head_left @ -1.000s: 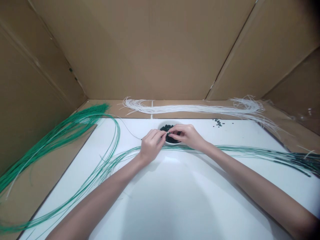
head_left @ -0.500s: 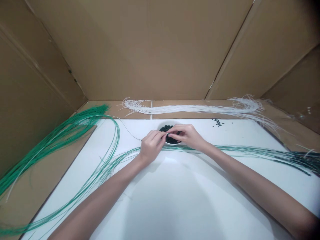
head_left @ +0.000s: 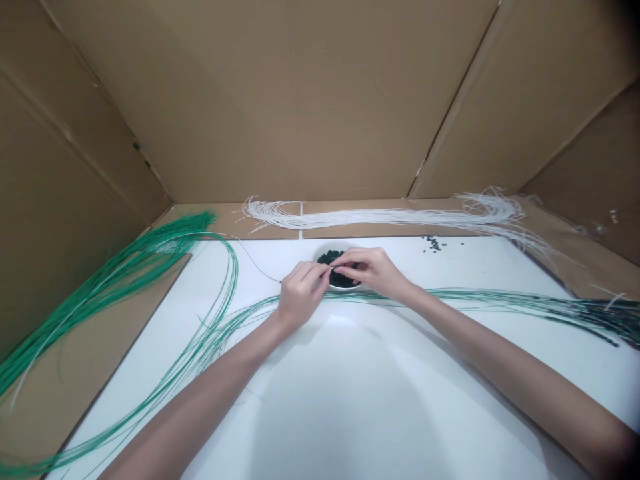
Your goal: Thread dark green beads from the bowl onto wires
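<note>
My left hand (head_left: 301,293) is closed in a pinch on a thin white string (head_left: 254,261), which trails from the left and dips into the hand. A small dark bit shows on the string beside that hand. My right hand (head_left: 369,268) has thumb and fingers pinched at the string's pale tip, nearly touching the left fingertips. Whatever lies between the right fingertips is too small to make out. Both hands hover over a white bowl (head_left: 345,287) of small dark beads (head_left: 330,256), partly covering it.
Green strings (head_left: 165,387) curve across the white tabletop, running under my wrists to dark-beaded ends (head_left: 600,320) on the right. A green bundle (head_left: 110,287) lies at the left. Behind the bowl stretches a white string bundle (head_left: 380,217). Loose beads (head_left: 434,244) lie at back right; cardboard walls (head_left: 300,100) surround everything.
Both hands stay pinched together over the bowl, with barely any finger movement. The whole view has shifted very slightly.
</note>
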Motion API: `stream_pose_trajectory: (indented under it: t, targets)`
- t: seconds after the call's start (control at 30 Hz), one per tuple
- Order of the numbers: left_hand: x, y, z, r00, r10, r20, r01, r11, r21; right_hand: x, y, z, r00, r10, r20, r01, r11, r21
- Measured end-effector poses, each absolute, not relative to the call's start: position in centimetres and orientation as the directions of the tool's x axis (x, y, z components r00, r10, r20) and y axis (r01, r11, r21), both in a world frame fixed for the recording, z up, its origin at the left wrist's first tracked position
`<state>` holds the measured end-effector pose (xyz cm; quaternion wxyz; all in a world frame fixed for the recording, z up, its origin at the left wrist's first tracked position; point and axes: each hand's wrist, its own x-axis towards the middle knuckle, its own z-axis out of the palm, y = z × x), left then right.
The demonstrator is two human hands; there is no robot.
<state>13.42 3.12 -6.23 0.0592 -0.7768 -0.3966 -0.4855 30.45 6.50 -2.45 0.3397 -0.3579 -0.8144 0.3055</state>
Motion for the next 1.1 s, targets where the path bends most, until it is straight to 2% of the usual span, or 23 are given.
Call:
stream_pose_trajectory:
  t: [0.4,0.77,1.1]
  targets:
    - [13.38,3.11,-6.42,0.229,0.56,0.797,0.673,-0.682,0.286,30.41,6.59,-2.51,-0.515,0.78,0.355,0.383,0.58,-0.719]
    - [13.37,3.21,-6.72,0.187,0.599,0.778,0.671,-0.656,0.344,30.45,6.74,-2.66,-0.51,0.78,0.363,0.344,0.572,-0.745]
    - [13.43,3.09,-6.52,0.187,0.592,0.784,0.658,-0.668,0.348,30.46,6.63,-2.51,-0.508,0.783,0.359,0.347,0.567,-0.747]
